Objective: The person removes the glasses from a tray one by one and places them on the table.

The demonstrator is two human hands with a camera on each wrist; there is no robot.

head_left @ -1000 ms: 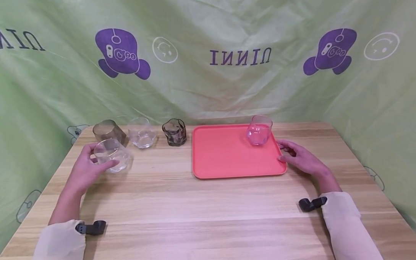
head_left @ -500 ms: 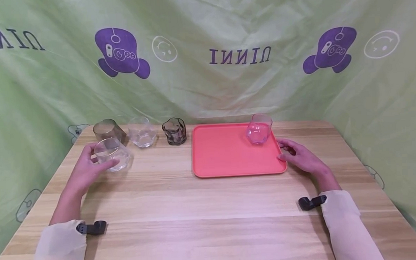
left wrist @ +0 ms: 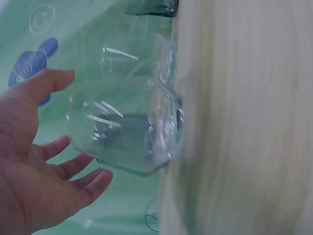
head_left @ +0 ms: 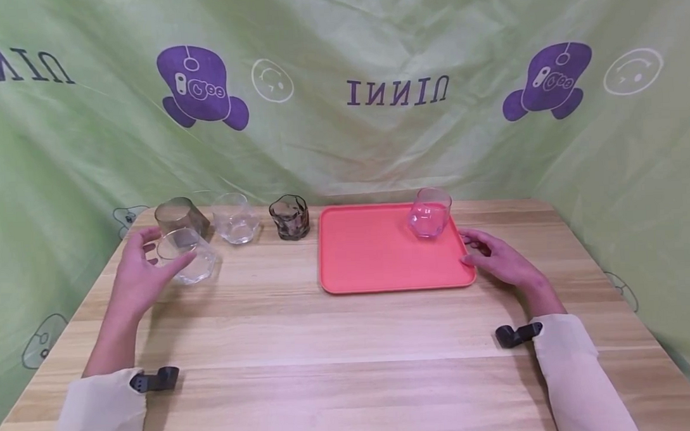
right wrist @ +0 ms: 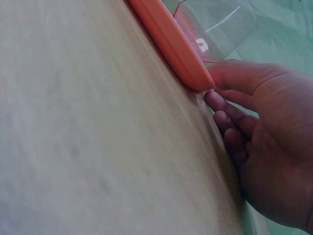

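My left hand point(head_left: 141, 267) is spread beside a clear faceted glass point(head_left: 195, 265) at the table's left. In the left wrist view the thumb stands off the glass point(left wrist: 132, 132), while the fingers are near its rim and side; whether they touch is unclear. The glass stands upright. My right hand point(head_left: 503, 261) holds the right edge of a red tray point(head_left: 380, 252), thumb at the rim. In the right wrist view the other fingers curl by the underside of the tray's corner point(right wrist: 181, 54). A clear glass point(head_left: 429, 216) stands upright at the tray's back right.
Behind the left glass stands a smoky brown glass point(head_left: 181, 215). To its right are a clear glass point(head_left: 237, 222) and a dark wavy glass point(head_left: 290, 217), left of the tray. A green printed curtain point(head_left: 320, 146) hangs around the wooden table point(head_left: 338, 355).
My left hand has loosened from the clear glass, its thumb and fingers lifting away. The glass stays in place. My right hand and the tray have not moved.
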